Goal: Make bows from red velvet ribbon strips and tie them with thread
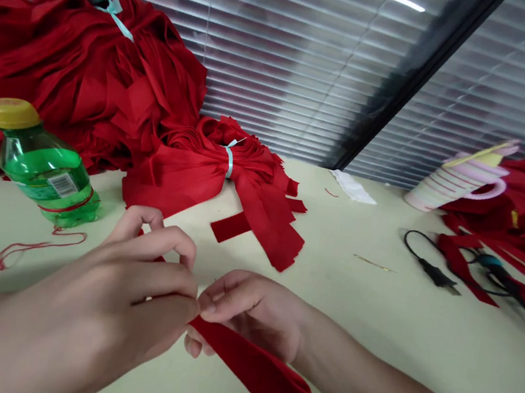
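Over the pale table, my left hand [143, 297] and my right hand [247, 309] meet at the fingertips. Between them they pinch a red fabric strip [257, 368], which is folded into a loop that hangs toward the lower right. My right thumb and fingers press on the gathered end of the strip. The left thumb and index finger close on the same spot, while the other left fingers are bent above it. A small bit of red shows behind the left fingers. Exactly how the strip is folded at the pinch is hidden.
Tied bundles of red strips [263, 190] lie at the back left. A green bottle [50, 173] with red thread [38, 245] around it leans left. A cup [453, 179], a cable with a plug [436, 274], a thin gold-coloured piece [375, 264] and white tissue [353, 187] are rightward.
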Tool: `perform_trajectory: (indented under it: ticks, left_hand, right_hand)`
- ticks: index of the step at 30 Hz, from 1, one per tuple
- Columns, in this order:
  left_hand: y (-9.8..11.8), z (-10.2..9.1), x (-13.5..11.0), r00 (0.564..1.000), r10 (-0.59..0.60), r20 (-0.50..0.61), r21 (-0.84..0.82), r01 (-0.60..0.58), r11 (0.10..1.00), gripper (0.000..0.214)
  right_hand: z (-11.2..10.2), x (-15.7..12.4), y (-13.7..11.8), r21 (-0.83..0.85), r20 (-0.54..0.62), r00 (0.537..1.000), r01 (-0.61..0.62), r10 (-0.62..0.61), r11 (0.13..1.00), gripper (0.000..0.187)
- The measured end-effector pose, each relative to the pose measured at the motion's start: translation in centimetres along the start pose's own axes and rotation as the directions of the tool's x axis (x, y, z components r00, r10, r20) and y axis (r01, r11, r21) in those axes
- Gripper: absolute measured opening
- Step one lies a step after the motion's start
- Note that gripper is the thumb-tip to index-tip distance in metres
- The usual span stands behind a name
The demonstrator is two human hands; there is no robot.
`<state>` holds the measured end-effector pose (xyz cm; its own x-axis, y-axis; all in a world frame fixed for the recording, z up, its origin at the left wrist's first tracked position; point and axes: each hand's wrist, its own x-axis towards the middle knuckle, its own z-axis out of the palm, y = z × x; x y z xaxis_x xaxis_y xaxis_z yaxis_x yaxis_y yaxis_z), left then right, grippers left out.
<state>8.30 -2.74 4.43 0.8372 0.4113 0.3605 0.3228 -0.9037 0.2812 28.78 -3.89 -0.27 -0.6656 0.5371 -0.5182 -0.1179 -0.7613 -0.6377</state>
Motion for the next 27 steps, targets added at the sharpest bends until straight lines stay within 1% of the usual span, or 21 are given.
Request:
perform_trajectory:
  ticks: [3,5,7,9,10,11,12,13,14,15,16,17,18,19,20,21,24,27]
  left_hand:
    - [-0.1,0.0,0.1,0.997,0.042,0.059,0.009,-0.043,0.999,0.023]
    - [-0.2,0.2,0.2,0.997,0.055,0.060,0.030,-0.057,0.998,0.020]
    - [-0.3,0.4,0.4,0.998,0.034,0.044,0.024,-0.035,0.999,0.017]
    - [-0.2,0.4,0.7,0.999,-0.005,0.046,-0.009,0.005,1.000,0.016]
    - [-0.1,0.3,0.8,0.998,-0.022,0.067,-0.019,0.023,1.000,0.018]
    - [-0.1,0.2,0.9,0.995,-0.034,0.098,-0.020,0.036,0.999,0.020]
    - [-0.1,0.1,1.0,0.991,-0.044,0.125,-0.012,0.046,0.999,0.022]
    - [-0.1,0.1,1.1,0.989,-0.055,0.141,0.002,0.055,0.998,0.023]
    - [-0.2,0.0,1.2,0.988,-0.066,0.139,0.015,0.065,0.998,0.024]
    - [-0.3,0.1,1.2,0.989,-0.076,0.126,0.026,0.074,0.997,0.024]
    - [-0.5,0.2,1.3,0.991,-0.082,0.102,0.032,0.079,0.996,0.024]
    - [-0.6,0.3,1.3,0.993,-0.091,0.070,0.041,0.088,0.995,0.024]
    - [-0.8,0.5,1.3,0.994,-0.098,0.044,0.050,0.095,0.994,0.024]
    - [-0.9,0.7,1.3,0.995,-0.100,0.023,0.058,0.099,0.993,0.024]
    - [-1.1,1.0,1.3,0.995,-0.101,0.005,0.064,0.100,0.993,0.025]
    - [-1.2,1.2,1.3,0.995,-0.098,-0.010,0.067,0.098,0.993,0.025]
    - [-1.2,1.7,1.2,0.996,-0.083,-0.038,0.048,0.084,0.995,0.022]
    - [-1.2,2.0,1.2,0.996,-0.090,-0.030,0.031,0.091,0.995,0.020]
  right_hand:
    - [0.1,0.1,0.2,0.005,-0.017,1.000,-0.010,0.010,1.000,0.017]
    - [0.1,0.2,0.3,-0.018,-0.009,1.000,-0.002,0.002,1.000,0.017]
    - [0.0,0.3,0.2,-0.050,0.002,1.000,0.008,-0.008,0.999,0.018]
    - [0.1,0.0,-0.3,-0.131,-0.029,0.998,0.045,-0.049,0.990,0.019]
    - [0.3,-0.3,-0.7,-0.232,-0.060,0.992,0.095,-0.111,0.968,0.018]
    - [0.6,-0.7,-1.0,-0.380,-0.101,0.969,0.172,-0.226,0.909,0.017]
    - [1.0,-1.2,-1.3,-0.563,-0.126,0.915,0.253,-0.384,0.787,0.016]
    - [1.5,-1.7,-1.6,-0.754,-0.102,0.822,0.304,-0.561,0.583,0.015]
    - [1.9,-2.1,-1.7,-0.894,-0.043,0.693,0.295,-0.719,0.338,0.013]
    - [2.3,-2.4,-1.6,-0.968,0.056,0.573,0.231,-0.818,0.095,0.012]
    - [2.6,-2.6,-1.3,-0.983,0.170,0.484,0.141,-0.859,-0.115,0.010]
    - [2.8,-2.6,-0.9,-0.960,0.271,0.428,0.052,-0.862,-0.275,0.007]
    - [2.9,-2.5,-0.5,-0.920,0.351,0.407,-0.018,-0.844,-0.392,0.005]
    - [2.9,-2.2,0.0,-0.881,0.405,0.397,-0.070,-0.823,-0.467,0.009]
    - [2.9,-1.9,0.4,-0.853,0.437,0.391,-0.104,-0.810,-0.511,0.014]
    - [2.7,-1.6,0.8,-0.835,0.457,0.386,-0.125,-0.801,-0.536,0.017]
    - [2.3,-0.7,1.2,-0.816,0.481,0.374,-0.140,-0.793,-0.561,0.018]
    - [2.1,-0.4,1.2,-0.809,0.509,0.348,-0.121,-0.788,-0.576,0.018]
